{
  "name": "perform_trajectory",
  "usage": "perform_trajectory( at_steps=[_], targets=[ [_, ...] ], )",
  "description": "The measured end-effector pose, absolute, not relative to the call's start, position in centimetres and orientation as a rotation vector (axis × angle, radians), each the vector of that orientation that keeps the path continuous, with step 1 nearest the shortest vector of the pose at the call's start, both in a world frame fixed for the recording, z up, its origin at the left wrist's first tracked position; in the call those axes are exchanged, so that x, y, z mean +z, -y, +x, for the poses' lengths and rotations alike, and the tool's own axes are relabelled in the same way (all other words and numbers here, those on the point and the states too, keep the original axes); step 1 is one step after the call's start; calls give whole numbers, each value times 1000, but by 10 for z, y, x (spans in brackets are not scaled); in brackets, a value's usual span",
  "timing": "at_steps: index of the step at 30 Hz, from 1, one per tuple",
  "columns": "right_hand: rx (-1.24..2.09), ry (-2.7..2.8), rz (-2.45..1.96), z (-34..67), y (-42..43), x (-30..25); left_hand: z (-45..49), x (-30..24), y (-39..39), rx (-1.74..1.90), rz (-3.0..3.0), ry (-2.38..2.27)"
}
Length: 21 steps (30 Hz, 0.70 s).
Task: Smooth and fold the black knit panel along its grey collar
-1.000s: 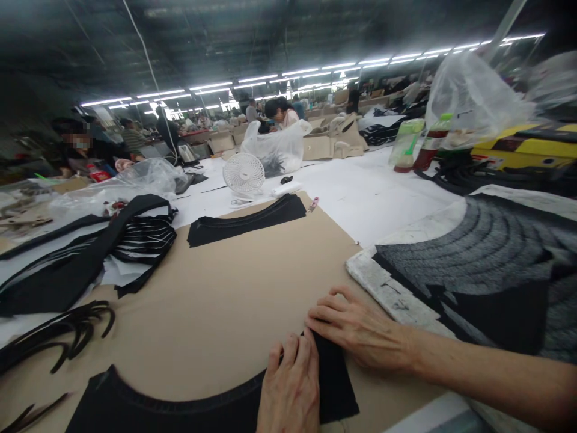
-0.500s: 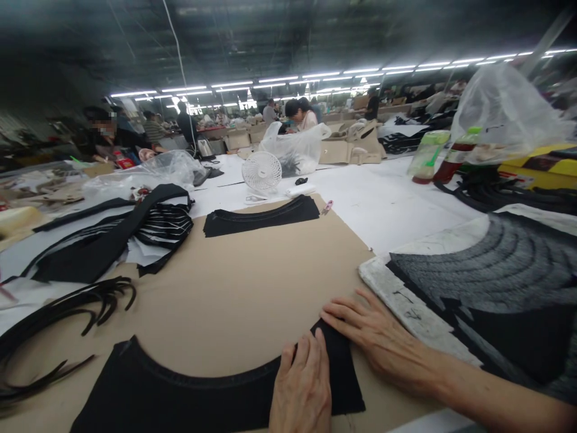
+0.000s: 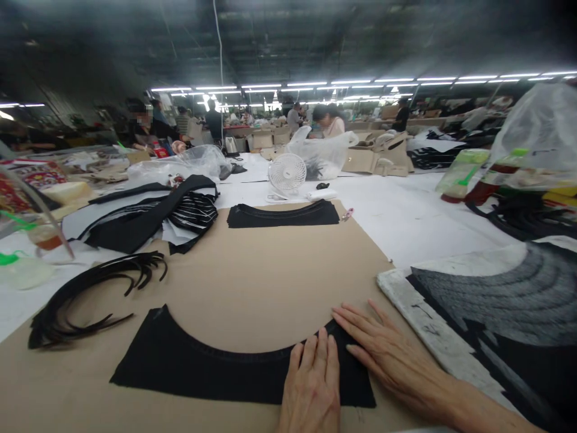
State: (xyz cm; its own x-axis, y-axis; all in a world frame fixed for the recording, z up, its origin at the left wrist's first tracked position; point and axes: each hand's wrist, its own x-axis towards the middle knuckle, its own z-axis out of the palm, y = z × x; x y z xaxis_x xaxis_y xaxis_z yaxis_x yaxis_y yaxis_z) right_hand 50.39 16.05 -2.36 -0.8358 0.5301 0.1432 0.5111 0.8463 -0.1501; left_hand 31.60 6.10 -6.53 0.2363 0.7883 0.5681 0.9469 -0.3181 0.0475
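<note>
A black curved fabric panel (image 3: 211, 373) lies flat on a tan board, its concave edge facing away from me. My left hand (image 3: 312, 382) rests palm down on its right part, fingers stretched out near the curved edge. Just to the right, my right hand (image 3: 381, 346) lies flat with fingers extended, its fingertips touching the panel's upper right corner. Neither hand grips anything. Some of the panel is hidden under both hands.
Black strips (image 3: 58, 313) curl at the left, near a pile of black pieces (image 3: 135, 225). A small stack of curved black pieces (image 3: 283, 215) lies at the board's far edge, before a white fan (image 3: 287, 173). Dark panels on a grey-white slab (image 3: 396, 282) stand right.
My view has turned left and tilted up, so everything sits further right in the picture. Both hands stay on the panel, with the left fingers now a little straighter.
</note>
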Motion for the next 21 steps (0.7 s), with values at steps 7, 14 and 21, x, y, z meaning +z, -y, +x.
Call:
perform_trajectory(
  at_steps=[7, 14, 21],
  targets=[
    [-18, 2837, -685, 487, -142, -15, 283, -31, -55, -1560, -2276, 2153],
    [4, 2843, -549, 461, -123, -16, 250, -22, -39, -1172, -2252, 2092],
    [-15, 2872, -492, 448, -118, -23, 257, -43, -28, -620, -2266, 1762]
  ],
)
